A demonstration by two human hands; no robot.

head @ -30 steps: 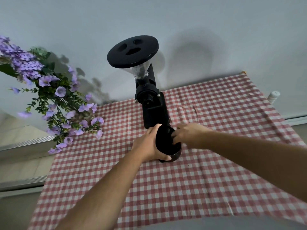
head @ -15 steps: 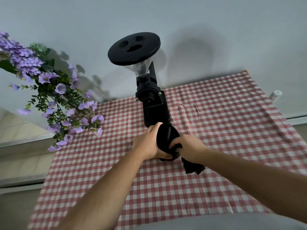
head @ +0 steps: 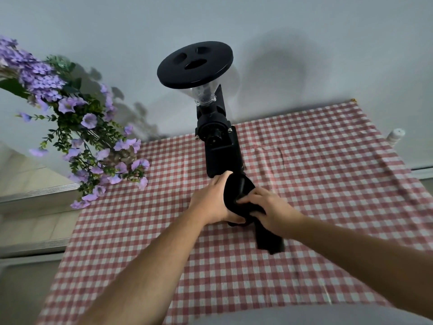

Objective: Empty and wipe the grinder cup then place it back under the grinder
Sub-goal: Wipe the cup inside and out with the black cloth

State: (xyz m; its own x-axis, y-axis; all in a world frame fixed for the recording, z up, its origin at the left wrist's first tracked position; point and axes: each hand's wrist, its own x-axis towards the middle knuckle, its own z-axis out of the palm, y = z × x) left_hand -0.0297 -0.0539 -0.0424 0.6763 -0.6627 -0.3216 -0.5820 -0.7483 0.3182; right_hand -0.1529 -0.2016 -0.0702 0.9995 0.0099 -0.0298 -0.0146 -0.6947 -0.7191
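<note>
The black grinder cup [head: 235,192] is tilted with its mouth toward me, just in front of the base of the tall black grinder [head: 219,141]. My left hand [head: 210,200] grips the cup's left side. My right hand [head: 269,209] holds a black cloth [head: 268,238]; its fingers press part of the cloth into the cup, and the rest hangs down below my wrist over the table. The cup's inside is dark and I cannot tell what is in it.
A red-and-white checked tablecloth [head: 328,184] covers the table. Purple flowers with green leaves [head: 77,127] lean in from the left. A small white bottle [head: 396,136] stands past the table's right edge. A grey wall is right behind the grinder.
My right hand has drawn back from deep inside the cup toward its rim, and the black cloth has come out and now hangs below my wrist. The left hand keeps its grip.
</note>
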